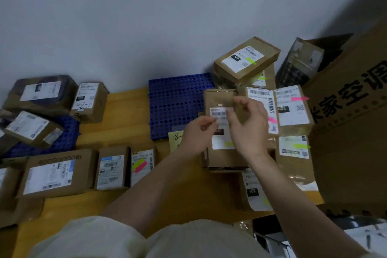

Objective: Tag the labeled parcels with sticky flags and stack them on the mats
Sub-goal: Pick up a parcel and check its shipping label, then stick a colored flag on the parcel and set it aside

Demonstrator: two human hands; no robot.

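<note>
Two hands work over one brown parcel (222, 153) in the head view, the only view given. The parcel lies on top of other parcels at the right side of the wooden table (125, 132), just beside the blue mat (178, 102); probably it is kept there so that its white label (219, 130) faces up for tagging. The left hand (199, 132) has its fingers curled, with thumb and forefinger closed together at the edge of the label. It seems to pinch something small, maybe a flag, but the blur hides it. The right hand (249, 123) hovers above the label with the fingers bent and thumb near forefinger; whether it holds anything cannot be told. The parcel is flat, of kraft paper, and its label carries a barcode, a dark patch and already one yellow flag (228, 143) near the lower edge. Neighbouring parcels to the right carry pink and green flags, so they look finished. Several boxes at the left show no flag and apparently wait for their turn.
</note>
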